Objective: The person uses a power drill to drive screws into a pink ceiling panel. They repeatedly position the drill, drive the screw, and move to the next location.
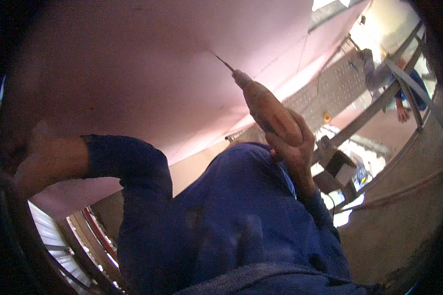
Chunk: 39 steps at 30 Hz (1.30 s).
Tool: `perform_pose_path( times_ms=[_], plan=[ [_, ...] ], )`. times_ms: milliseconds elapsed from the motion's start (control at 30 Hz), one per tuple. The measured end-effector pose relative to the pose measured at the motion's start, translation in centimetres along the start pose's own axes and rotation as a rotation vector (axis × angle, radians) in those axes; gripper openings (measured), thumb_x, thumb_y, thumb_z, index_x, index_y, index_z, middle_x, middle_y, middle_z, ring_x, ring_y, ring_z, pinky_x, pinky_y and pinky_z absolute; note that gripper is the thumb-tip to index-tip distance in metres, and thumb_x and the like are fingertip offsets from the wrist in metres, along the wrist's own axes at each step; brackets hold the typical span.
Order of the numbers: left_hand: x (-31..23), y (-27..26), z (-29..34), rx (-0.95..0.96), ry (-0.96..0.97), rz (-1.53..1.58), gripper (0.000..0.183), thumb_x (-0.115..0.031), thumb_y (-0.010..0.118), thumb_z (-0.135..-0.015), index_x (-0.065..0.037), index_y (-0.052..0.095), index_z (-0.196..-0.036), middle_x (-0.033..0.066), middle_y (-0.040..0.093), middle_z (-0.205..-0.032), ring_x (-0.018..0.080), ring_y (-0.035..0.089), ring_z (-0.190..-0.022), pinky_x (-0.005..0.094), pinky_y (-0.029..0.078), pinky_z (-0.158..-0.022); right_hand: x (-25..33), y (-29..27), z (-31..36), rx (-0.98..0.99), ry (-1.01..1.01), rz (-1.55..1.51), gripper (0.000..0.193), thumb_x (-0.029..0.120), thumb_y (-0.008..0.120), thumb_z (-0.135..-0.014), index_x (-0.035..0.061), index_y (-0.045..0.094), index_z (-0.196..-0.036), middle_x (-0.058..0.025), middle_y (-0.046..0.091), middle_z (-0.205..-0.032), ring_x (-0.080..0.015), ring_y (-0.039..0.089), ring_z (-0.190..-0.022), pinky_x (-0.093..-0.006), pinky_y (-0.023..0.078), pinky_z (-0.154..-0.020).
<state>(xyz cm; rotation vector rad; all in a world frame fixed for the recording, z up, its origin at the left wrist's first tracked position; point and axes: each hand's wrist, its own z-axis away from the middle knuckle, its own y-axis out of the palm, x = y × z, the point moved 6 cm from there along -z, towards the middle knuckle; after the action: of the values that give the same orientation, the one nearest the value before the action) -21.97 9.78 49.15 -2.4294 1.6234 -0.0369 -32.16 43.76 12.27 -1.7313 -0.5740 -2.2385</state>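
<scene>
in the head view, the right hand (293, 145) is closed around a tool (270, 110), a thick rounded body with a narrower collar and a long thin bit. the tool slants up and to the left from the hand, in the middle of the view. its bit points at a wide pinkish panel (113, 88), which fills the upper left; whether the tip touches it i cannot tell. the left hand (15, 164) is at the far left edge, near the panel, dark and blurred; i cannot tell whether it is spread or closed, or if it holds anything. both arms wear blue sleeves (133, 155), and a blue garment (241, 206) covers the body between them. to the right stand metal bars (362, 118), with a perforated board (342, 81) behind. beyond the bars is another person, with one hand (402, 114) hanging down. a small yellow thing (327, 117) sits near the board.
</scene>
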Motion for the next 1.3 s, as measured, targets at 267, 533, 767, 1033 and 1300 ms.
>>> perform_pose_path(
  times_ms=[267,533,767,1033,1300],
  plan=[
    [1.6,2.4,0.4,0.097,-0.033,0.006,0.02,-0.019,0.065,-0.098,-0.004,0.07,-0.11,0.0116,0.071,-0.098,0.0269,0.064,-0.083,0.0385,0.05,-0.073,1.2,0.7,-1.0,0.007,0.0,0.033,0.073,0.019,0.09,-0.075,-0.002,0.06,-0.138,-0.0203,0.071,-0.124,-0.0267,0.068,-0.116,-0.039,0.054,-0.101],
    [1.0,3.7,1.0,0.146,-0.041,0.001,0.022,-0.02,0.064,-0.099,-0.005,0.071,-0.113,0.0097,0.072,-0.097,0.0236,0.063,-0.079,0.0356,0.049,-0.068,0.1,0.7,-0.7,-0.011,0.037,-0.008,0.072,0.012,0.086,-0.072,-0.0038,0.06,-0.138,-0.0178,0.069,-0.126,-0.0254,0.066,-0.118,-0.0386,0.051,-0.105],
    [-0.9,3.0,5.0,0.099,-0.031,0.075,0.024,-0.021,0.063,-0.1,-0.006,0.072,-0.116,0.008,0.073,-0.095,0.0208,0.063,-0.075,0.0331,0.049,-0.064,-0.9,0.1,-1.0,0.005,-0.094,0.102,0.073,0.017,0.09,-0.074,-0.0016,0.06,-0.138,-0.0188,0.071,-0.124,-0.0275,0.069,-0.115,-0.0397,0.054,-0.102],
    [-5.1,10.8,25.7,0.94,-0.719,0.345,0.026,-0.025,0.06,-0.104,-0.007,0.073,-0.119,0.0056,0.073,-0.092,0.0127,0.057,-0.068,0.027,0.042,-0.056,-1.0,0.3,-0.5,-0.008,-0.13,0.066,0.072,0.019,0.091,-0.075,-0.0005,0.06,-0.137,-0.021,0.071,-0.123,-0.0325,0.071,-0.114,-0.0414,0.055,-0.099],
    [-6.1,15.5,31.5,1.048,-1.303,0.785,0.029,-0.025,0.062,-0.106,0.002,0.072,-0.111,0.0036,0.066,-0.076,0.008,0.045,-0.054,0.0244,0.03,-0.048,-1.1,0.3,-0.5,-0.002,-0.166,0.054,0.072,0.016,0.09,-0.074,-0.0005,0.06,-0.137,-0.0216,0.071,-0.121,-0.0342,0.071,-0.111,-0.0428,0.055,-0.098]
  ],
)
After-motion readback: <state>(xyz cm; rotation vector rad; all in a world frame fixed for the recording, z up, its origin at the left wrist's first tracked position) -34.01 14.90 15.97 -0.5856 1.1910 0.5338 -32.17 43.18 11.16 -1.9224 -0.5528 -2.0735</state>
